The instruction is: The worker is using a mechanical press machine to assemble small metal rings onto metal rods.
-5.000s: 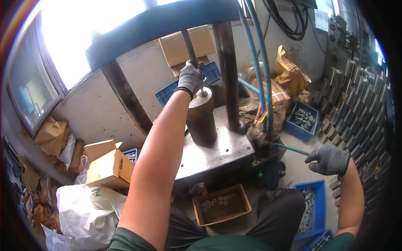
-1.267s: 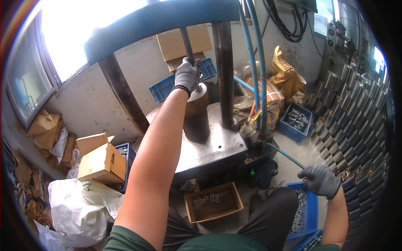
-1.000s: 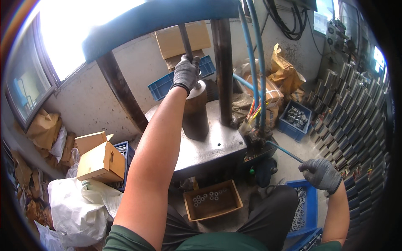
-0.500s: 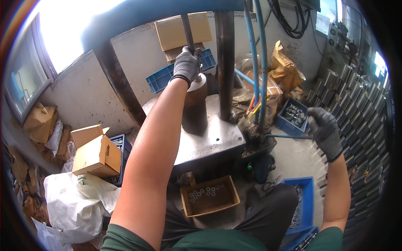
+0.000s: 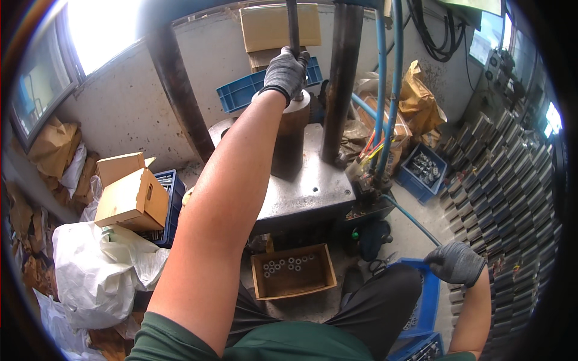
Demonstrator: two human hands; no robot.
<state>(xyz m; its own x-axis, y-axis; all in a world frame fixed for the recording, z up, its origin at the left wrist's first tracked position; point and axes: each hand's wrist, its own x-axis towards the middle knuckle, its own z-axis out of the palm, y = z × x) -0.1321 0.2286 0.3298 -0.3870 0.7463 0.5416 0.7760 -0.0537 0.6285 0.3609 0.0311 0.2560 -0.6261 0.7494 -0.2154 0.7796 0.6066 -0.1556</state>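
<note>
My left hand [image 5: 285, 73], in a grey knit glove, reaches up between the posts of a press. Its fingers are wrapped around the lower end of an upright dark metal rod [image 5: 293, 27]. Just below stands a thick steel cylinder [image 5: 289, 141] on the press's metal bed [image 5: 283, 201]; the glove hides most of where rod and cylinder meet. My right hand [image 5: 456, 265], also gloved, is low on the right, closed at the end of a slanting teal lever [image 5: 414, 221]. The lever's tip is hidden in the fist.
A wooden tray [image 5: 301, 295] with several small rings lies below the bed. Blue bins of metal parts [image 5: 424, 171] stand right, beside stacked metal tubes [image 5: 500, 198]. An open cardboard box [image 5: 135, 198] and white sack [image 5: 90, 271] are left. Dark posts [image 5: 342, 84] flank my left arm.
My right hand has moved down and slightly left, and the teal lever has swung from nearly level to slanting down. My left hand keeps its grip on the rod. The whole view has shifted a little.
</note>
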